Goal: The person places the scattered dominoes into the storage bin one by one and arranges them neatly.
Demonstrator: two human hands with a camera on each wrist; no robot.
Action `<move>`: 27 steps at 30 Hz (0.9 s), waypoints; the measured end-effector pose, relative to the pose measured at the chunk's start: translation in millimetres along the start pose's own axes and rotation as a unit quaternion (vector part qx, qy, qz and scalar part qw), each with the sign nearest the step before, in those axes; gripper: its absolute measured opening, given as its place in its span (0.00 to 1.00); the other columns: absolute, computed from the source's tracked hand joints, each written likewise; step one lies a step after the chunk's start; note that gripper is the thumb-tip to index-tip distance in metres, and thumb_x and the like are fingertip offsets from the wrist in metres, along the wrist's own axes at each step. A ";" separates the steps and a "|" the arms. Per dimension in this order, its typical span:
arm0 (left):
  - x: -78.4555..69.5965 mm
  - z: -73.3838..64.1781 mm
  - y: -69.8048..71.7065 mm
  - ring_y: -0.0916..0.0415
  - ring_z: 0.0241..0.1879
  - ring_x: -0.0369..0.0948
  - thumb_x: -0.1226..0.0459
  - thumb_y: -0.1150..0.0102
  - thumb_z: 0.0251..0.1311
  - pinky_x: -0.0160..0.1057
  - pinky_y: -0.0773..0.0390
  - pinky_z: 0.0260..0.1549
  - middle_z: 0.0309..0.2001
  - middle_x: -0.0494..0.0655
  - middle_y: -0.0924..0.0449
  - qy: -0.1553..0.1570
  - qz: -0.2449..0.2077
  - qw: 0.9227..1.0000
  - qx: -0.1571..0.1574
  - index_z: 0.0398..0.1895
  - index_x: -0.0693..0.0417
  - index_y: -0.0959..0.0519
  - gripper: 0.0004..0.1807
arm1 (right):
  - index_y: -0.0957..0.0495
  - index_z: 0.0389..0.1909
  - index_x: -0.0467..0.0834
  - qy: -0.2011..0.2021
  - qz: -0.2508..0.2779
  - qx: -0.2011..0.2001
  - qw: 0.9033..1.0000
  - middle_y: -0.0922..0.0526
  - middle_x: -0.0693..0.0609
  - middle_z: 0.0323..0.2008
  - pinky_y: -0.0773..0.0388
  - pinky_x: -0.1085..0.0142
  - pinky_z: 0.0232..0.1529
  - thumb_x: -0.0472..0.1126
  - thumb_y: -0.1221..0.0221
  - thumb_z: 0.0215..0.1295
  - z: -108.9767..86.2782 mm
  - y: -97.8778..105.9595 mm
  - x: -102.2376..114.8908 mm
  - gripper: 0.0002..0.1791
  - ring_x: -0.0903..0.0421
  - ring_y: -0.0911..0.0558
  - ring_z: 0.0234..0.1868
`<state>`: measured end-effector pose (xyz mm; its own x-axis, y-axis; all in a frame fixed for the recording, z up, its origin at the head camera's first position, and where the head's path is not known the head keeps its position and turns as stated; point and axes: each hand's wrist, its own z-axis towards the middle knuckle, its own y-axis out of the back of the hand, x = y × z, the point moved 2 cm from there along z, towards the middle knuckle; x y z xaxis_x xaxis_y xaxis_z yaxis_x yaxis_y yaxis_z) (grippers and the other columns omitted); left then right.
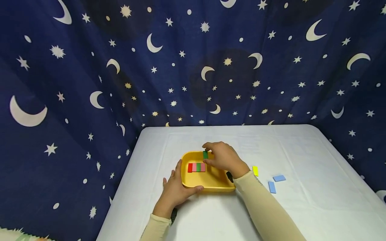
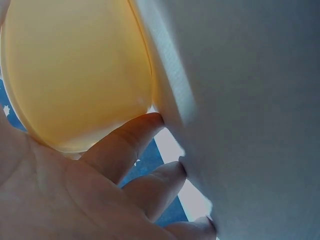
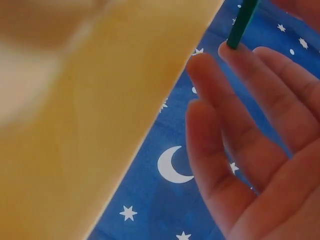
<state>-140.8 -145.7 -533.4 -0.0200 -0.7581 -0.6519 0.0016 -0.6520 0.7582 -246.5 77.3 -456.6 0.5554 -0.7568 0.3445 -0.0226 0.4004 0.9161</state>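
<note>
At the left, the left hand [image 1: 175, 190] is spread wide, its fingers nearly straight, the thumb along the near side of the yellow tray [image 1: 208, 181] and the fingers by its left wall. The tray looks like light, smooth, stiff plastic that could slide if nudged, so its corner and walls seem the sensible place to steady it. On its floor a red block [image 1: 190, 168] heads a close row of pink, green and pink pieces. Beyond the row's right end, over the tray's far part, is the held green block [image 1: 205, 155], pinched by its ends between the thumb and a fingertip of the right hand [image 1: 224, 156], whose other fingers fan loosely. It is probably light, rigid and hard to damage, though smooth and thin enough to slip; its two ends offer a secure hold. Farther right lie a yellow block [image 1: 255, 170] and two pale blue blocks [image 1: 272, 187]. Under everything spreads a faintly creased white tablecloth [image 1: 241, 211]; a navy curtain [image 1: 181, 67] with moons and stars hangs left, behind and right.
</note>
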 end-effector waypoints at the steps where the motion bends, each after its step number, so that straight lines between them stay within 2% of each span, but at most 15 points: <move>1: -0.4 -0.1 0.1 0.42 0.77 0.64 0.23 0.26 0.38 0.81 0.59 0.69 0.74 0.57 0.29 0.001 -0.001 1.000 0.000 0.88 0.41 0.59 0.79 | 0.17 0.61 0.52 0.000 0.001 0.002 1.000 0.11 0.56 0.48 0.15 0.55 0.48 0.53 0.22 0.58 0.8 -1.8 0.4 0.30 0.56 0.14 0.45; 6: -0.5 -1.2 -0.7 0.43 0.78 0.64 0.22 0.27 0.38 0.80 0.59 0.69 0.75 0.56 0.31 0.005 0.002 1.000 0.004 0.88 0.40 0.60 0.79 | 0.16 0.61 0.51 -0.012 0.008 0.023 1.000 0.11 0.57 0.47 0.16 0.56 0.46 0.50 0.20 0.55 2.7 -11.6 2.8 0.31 0.57 0.17 0.41; 15: 1.5 -2.0 -1.9 0.43 0.78 0.63 0.20 0.29 0.37 0.79 0.59 0.70 0.75 0.56 0.30 0.003 0.007 1.000 0.004 0.88 0.38 0.60 0.79 | 0.16 0.63 0.50 -0.011 0.007 0.073 0.997 0.12 0.57 0.45 0.18 0.56 0.46 0.53 0.20 0.56 3.6 -23.0 6.0 0.33 0.56 0.21 0.37; 21: 2.3 -1.0 -0.5 0.43 0.78 0.63 0.20 0.30 0.36 0.80 0.59 0.69 0.74 0.56 0.29 -0.001 0.006 1.000 0.003 0.88 0.38 0.61 0.79 | 0.15 0.61 0.51 -0.017 -0.031 0.089 0.995 0.11 0.57 0.47 0.17 0.55 0.47 0.53 0.19 0.54 4.5 -28.3 3.4 0.33 0.57 0.20 0.39; 27: 2.3 -0.2 1.1 0.43 0.78 0.63 0.21 0.29 0.36 0.80 0.59 0.69 0.75 0.54 0.30 0.001 0.002 1.000 0.001 0.87 0.34 0.63 0.79 | 0.14 0.57 0.50 -0.034 -0.064 0.100 0.992 0.12 0.57 0.40 0.17 0.54 0.44 0.51 0.20 0.52 5.5 -30.4 2.1 0.30 0.56 0.21 0.36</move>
<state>-140.6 -148.1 -534.2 -0.0187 -0.7602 -0.6494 -0.0003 -0.6495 0.7603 -249.3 60.7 -482.6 0.5078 -0.8301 0.2304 -0.1242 0.1940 0.9731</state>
